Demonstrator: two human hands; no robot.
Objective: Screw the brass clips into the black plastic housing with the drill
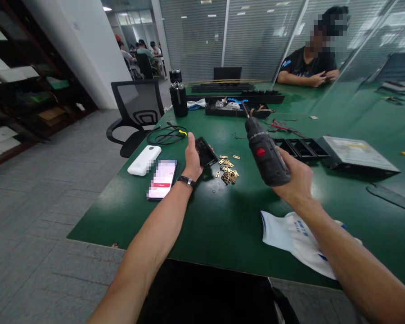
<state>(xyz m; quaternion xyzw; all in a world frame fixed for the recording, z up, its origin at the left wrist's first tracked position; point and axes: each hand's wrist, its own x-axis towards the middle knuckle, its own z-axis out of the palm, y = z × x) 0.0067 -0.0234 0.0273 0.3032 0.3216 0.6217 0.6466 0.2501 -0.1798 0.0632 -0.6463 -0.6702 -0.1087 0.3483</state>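
Note:
My left hand point(193, 158) grips a small black box-like part point(205, 152) above the green table point(236, 234); its thumb points up and the other fingers are mostly hidden behind the part. In my right hand point(295, 176) is a dark cordless drill point(266, 157) with a red spot on its side, its bit tilted up and to the left. Between the two hands, small brass-coloured plates point(227, 164) and a heap of screws point(227, 178) lie on the table. The drill's handle is hidden by my hand.
A phone point(162, 179), white power bank point(144, 160) and coiled cable point(167, 134) lie left; a black bottle point(178, 96) stands behind. White gloves point(297, 234) lie near the front edge. Black trays point(302, 147) and a metal box point(357, 153) are right. A person point(308, 63) sits across.

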